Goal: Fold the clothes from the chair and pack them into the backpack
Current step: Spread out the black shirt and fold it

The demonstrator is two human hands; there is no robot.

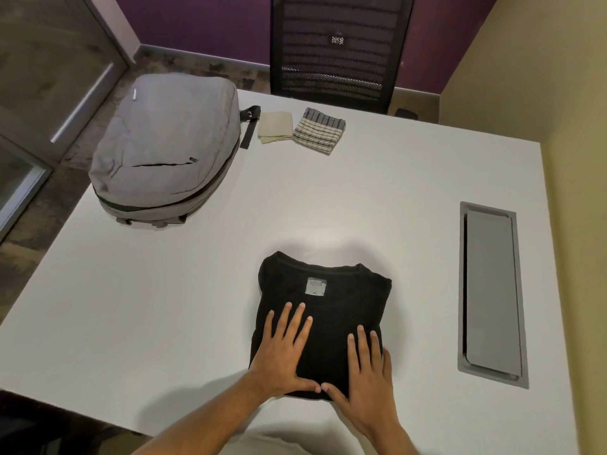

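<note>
Black folded knit shirt (323,320): under my flat left hand (285,353) and right hand (364,372), fingers spread, gripping nothing; grey fabric backpack (167,149) lies far-left, nearer my left.

A folded black shirt (323,323) lay on the white table (197,290) near its front edge, collar and grey label turned away from the person. The left hand (284,353) and right hand (363,379) pressed flat on its near half, fingers straight, thumb tips almost meeting. Well apart, at the far left corner, sat a grey backpack (167,149); beside its black strap lay a folded cream cloth (276,126) and a folded striped cloth (318,130), just apart. A black mesh chair (338,47) stood behind the table, and a grey cable hatch (491,290) sat on the right
</note>
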